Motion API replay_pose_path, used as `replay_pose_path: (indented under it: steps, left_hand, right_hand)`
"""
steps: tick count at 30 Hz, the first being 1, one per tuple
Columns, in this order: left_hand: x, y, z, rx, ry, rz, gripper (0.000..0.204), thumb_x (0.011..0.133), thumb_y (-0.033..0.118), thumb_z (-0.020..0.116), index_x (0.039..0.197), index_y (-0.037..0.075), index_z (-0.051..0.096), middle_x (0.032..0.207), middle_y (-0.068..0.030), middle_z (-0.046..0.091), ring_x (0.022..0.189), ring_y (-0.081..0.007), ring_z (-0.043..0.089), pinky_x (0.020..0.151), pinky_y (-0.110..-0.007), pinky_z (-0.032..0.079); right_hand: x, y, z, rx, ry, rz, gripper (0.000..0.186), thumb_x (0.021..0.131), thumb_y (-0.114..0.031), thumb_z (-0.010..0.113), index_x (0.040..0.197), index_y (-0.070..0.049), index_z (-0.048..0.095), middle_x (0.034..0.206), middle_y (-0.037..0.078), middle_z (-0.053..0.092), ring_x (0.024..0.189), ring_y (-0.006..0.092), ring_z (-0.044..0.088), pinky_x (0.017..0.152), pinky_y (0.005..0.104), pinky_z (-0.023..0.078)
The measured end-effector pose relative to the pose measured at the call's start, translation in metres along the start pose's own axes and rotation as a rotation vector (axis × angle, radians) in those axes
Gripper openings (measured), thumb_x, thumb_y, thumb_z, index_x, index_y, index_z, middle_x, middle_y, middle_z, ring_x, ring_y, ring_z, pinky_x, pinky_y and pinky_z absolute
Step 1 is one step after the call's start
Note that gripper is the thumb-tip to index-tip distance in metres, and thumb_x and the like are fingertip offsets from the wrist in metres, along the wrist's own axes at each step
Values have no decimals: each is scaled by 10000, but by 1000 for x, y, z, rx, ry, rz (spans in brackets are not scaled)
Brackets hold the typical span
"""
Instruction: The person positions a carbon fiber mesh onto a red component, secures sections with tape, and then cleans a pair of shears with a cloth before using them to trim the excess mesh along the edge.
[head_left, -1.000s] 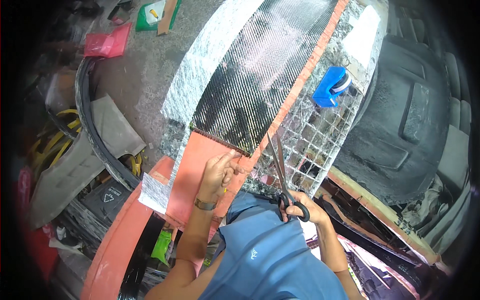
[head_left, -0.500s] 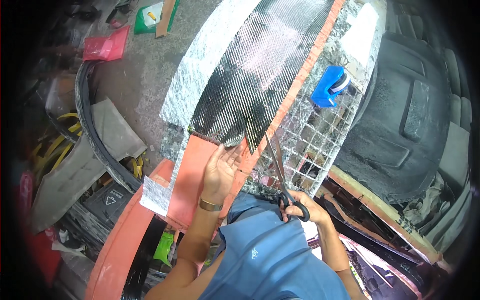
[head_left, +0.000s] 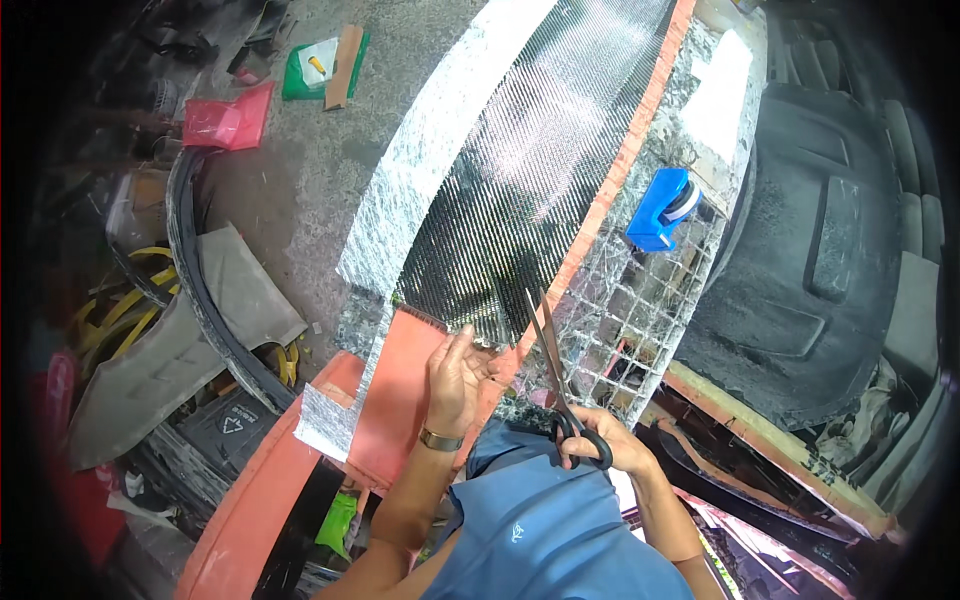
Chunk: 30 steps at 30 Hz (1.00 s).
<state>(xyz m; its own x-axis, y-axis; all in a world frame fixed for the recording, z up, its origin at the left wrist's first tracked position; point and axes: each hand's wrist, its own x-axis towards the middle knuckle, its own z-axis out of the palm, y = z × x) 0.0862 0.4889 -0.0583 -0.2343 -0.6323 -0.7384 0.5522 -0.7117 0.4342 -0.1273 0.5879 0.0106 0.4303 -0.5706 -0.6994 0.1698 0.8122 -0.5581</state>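
Observation:
A pair of black-handled scissors [head_left: 556, 378] is in my right hand [head_left: 613, 440], fingers through the loops. The long blades point up and stand slightly apart, their tips at the right edge of a black woven carbon-fibre cloth [head_left: 480, 200]. My left hand [head_left: 458, 385], with a watch on its wrist, is at the cloth's frayed near edge. Its thumb touches that edge and its fingers are spread, stretching right just below it. The cloth lies along a long orange mould [head_left: 395, 365], bare at its near end. White fibre matting [head_left: 400, 190] runs along the left side.
A blue tape dispenser [head_left: 660, 210] sits on a resin-crusted wire grid [head_left: 635, 330] right of the mould. Farther right lies a large dark moulded panel [head_left: 800, 250]. Curved black strips [head_left: 195, 260], a grey panel [head_left: 180, 350] and a pink bag [head_left: 228, 118] are on the left.
The cloth, mould and surroundings sit a little lower in view. My left hand's thumb has come up onto the cloth edge, and the scissor tips have shifted slightly left relative to the cloth.

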Motion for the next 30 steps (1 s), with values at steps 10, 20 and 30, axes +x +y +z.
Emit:
replay_pose_path:
  steps: [10,20,30]
  left_hand:
    - [26,2,-4,-214,6,-28,228,1006,269,513,1109,76,576,995,-75,684,795,-162,682,557,-259,529]
    - [25,11,-3,-57,12,134,194,979,111,533,1108,-25,582,1065,-109,661,881,-183,673,733,-350,587]
    - [26,17,-4,-119,-70,6,182,993,132,521,1106,19,609,1045,-86,685,850,-178,683,684,-318,580]
  right_hand:
    - [14,-9,6,-53,105,52,277,870,-284,714,897,-30,607,697,22,595,613,114,621,553,249,436]
    - [28,-12,4,17,15,63,338,896,-365,672,861,-38,593,637,41,612,578,125,634,522,241,462]
    - [50,-9,-1,-31,16,60,422,885,-450,679,769,-51,602,598,39,613,525,114,616,484,234,448]
